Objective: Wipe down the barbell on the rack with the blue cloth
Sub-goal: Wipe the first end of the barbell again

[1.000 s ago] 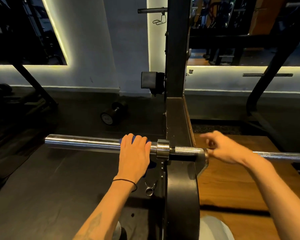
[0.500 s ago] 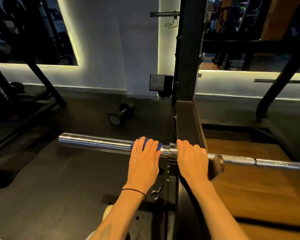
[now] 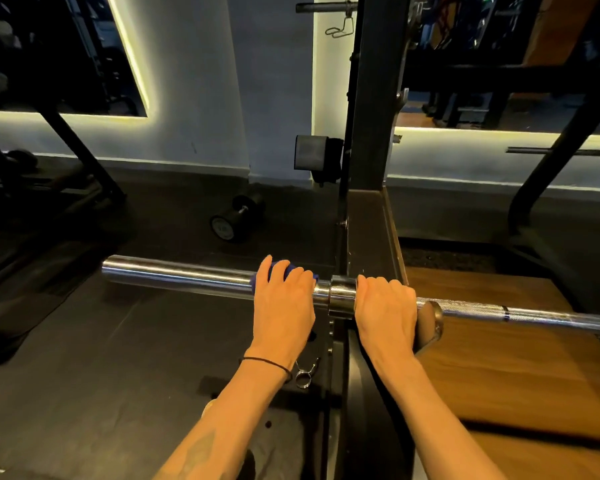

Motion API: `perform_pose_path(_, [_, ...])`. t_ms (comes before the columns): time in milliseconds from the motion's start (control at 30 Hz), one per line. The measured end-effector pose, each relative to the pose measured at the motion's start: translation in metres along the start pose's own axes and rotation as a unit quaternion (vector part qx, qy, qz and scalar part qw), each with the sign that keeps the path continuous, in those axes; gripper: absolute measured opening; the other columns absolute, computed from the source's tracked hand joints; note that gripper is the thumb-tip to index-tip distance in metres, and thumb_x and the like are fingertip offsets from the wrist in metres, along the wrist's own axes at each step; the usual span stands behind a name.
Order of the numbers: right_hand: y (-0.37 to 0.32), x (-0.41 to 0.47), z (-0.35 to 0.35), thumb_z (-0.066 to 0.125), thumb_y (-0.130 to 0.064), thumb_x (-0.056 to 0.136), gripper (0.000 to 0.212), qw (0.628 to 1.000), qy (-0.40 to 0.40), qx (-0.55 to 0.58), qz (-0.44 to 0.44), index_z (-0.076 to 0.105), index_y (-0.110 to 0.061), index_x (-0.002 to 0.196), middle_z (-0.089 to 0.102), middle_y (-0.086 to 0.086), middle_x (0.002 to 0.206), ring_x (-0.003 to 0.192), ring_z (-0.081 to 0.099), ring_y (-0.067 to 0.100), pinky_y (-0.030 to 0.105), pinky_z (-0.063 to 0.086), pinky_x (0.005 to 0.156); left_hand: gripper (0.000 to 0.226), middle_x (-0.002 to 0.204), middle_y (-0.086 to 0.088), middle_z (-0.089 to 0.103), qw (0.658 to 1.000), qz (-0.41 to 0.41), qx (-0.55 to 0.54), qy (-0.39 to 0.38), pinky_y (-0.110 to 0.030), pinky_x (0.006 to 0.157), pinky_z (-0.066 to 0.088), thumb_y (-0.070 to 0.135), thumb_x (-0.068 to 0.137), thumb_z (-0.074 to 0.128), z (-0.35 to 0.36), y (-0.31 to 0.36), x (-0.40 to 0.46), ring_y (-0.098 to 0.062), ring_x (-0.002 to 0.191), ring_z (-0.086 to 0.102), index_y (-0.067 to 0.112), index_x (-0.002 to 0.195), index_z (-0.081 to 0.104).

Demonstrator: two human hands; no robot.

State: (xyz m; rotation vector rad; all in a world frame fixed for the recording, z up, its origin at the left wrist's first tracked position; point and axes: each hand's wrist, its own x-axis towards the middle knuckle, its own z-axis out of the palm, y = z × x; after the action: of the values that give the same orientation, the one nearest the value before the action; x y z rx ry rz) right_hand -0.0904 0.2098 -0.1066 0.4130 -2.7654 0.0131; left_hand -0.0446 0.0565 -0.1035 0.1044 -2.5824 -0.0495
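Left hand (image 3: 282, 306) is wrapped over the smooth sleeve of the barbell (image 3: 181, 275), fingers curled down around the blue cloth (image 3: 280, 268), which shows only as a bunched edge above the knuckles and beside the thumb. Right hand (image 3: 385, 313) is closed around the bar just inside the collar (image 3: 342, 296), next to the rack upright (image 3: 371, 98). The barbell lies level across the rack (its knurled shaft runs off to the right). A dumbbell (image 3: 236, 220) and a spring clip (image 3: 305, 372) lie on the dark floor (image 3: 84, 375).
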Motion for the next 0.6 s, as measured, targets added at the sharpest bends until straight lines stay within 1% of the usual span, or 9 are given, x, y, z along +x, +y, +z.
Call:
perform_pose_path(67, [-0.001,0.001,0.005,0.064,-0.038,0.090,0.018,1.000,0.004,0.002,0.002,0.057,-0.023,0.097,0.062,-0.001,0.086,0.078,0.058,0.021,0.035,0.038,0.069,0.015,0.082,-0.001,0.068,0.999,0.018,-0.034,0.003,-0.044,0.108,0.042,0.013,0.073,0.079,-0.004,0.019,0.005,-0.023,0.097,0.064,0.016,0.085,0.070])
perform_pose_path(133, [-0.001,0.002,0.011,0.066,-0.026,0.089,0.014,0.998,0.059,0.029,0.007,0.058,-0.020,0.080,0.055,-0.001,0.068,0.062,0.052,0.022,0.037,0.032,0.061,0.009,0.083,-0.002,0.066,0.994,0.022,-0.099,0.039,-0.032,0.095,0.045,0.012,0.079,0.072,-0.004,0.035,-0.002,-0.020,0.086,0.063,0.015,0.086,0.067])
perform_pose_path(167, [0.000,0.003,0.014,0.061,-0.024,0.092,0.019,0.996,0.086,0.029,0.015,0.057,-0.019,0.074,0.049,-0.003,0.064,0.058,0.045,0.020,0.037,0.028,0.060,0.010,0.091,-0.004,0.068,0.988,0.021,-0.142,0.064,-0.030,0.093,0.045,0.015,0.086,0.062,-0.003,0.038,-0.009,-0.020,0.089,0.064,0.013,0.094,0.068])
perform_pose_path(200, [0.002,0.003,0.017,0.053,-0.025,0.096,0.023,0.996,0.084,0.016,0.023,0.055,-0.021,0.074,0.042,-0.005,0.065,0.060,0.039,0.018,0.037,0.026,0.062,0.023,0.102,-0.005,0.070,0.982,0.019,-0.173,0.076,-0.027,0.095,0.046,0.018,0.091,0.052,-0.004,0.037,-0.018,-0.019,0.097,0.065,0.011,0.106,0.068])
perform_pose_path(267, [0.003,0.002,0.024,0.044,-0.031,0.101,0.023,0.998,0.063,0.005,0.024,0.050,-0.025,0.079,0.037,-0.006,0.071,0.067,0.032,0.017,0.035,0.025,0.067,0.038,0.123,0.001,0.064,0.967,-0.018,-0.254,0.030,-0.018,0.094,0.045,0.021,0.096,0.044,-0.010,0.025,-0.028,-0.011,0.109,0.059,0.017,0.131,0.057])
perform_pose_path(367, [0.002,0.001,0.022,0.055,-0.041,0.096,0.021,0.998,0.040,0.021,0.037,0.049,-0.027,0.082,0.040,-0.006,0.074,0.068,0.036,0.016,0.034,0.029,0.068,0.039,0.127,0.015,0.051,0.944,-0.014,-0.327,-0.026,-0.007,0.098,0.032,0.014,0.099,0.050,-0.015,0.011,-0.023,-0.001,0.113,0.051,0.028,0.134,0.044])
perform_pose_path(467, [0.000,-0.001,0.013,0.063,-0.043,0.089,0.021,1.000,0.010,0.018,0.021,0.049,-0.027,0.085,0.048,-0.005,0.077,0.070,0.045,0.017,0.033,0.033,0.069,0.038,0.134,0.005,0.051,0.984,0.045,-0.160,-0.063,-0.028,0.119,0.020,0.029,0.101,0.041,-0.012,0.007,-0.005,-0.014,0.127,0.047,0.019,0.138,0.045])
perform_pose_path(533, [-0.001,-0.002,0.007,0.062,-0.043,0.089,0.019,1.000,-0.012,0.023,0.014,0.053,-0.027,0.094,0.057,-0.003,0.086,0.079,0.054,0.018,0.033,0.038,0.073,0.046,0.131,0.003,0.055,0.992,0.049,-0.061,-0.102,-0.038,0.121,0.018,0.039,0.102,0.029,-0.009,-0.003,0.005,-0.017,0.126,0.048,0.018,0.139,0.047])
perform_pose_path(600, [0.000,-0.001,0.001,0.060,-0.041,0.092,0.018,0.999,-0.020,0.031,0.012,0.054,-0.026,0.100,0.059,-0.002,0.094,0.086,0.056,0.019,0.034,0.040,0.078,0.052,0.117,0.003,0.064,0.993,0.046,0.002,-0.110,-0.046,0.121,0.014,0.041,0.100,0.019,-0.009,-0.017,0.016,-0.021,0.121,0.053,0.020,0.125,0.059])
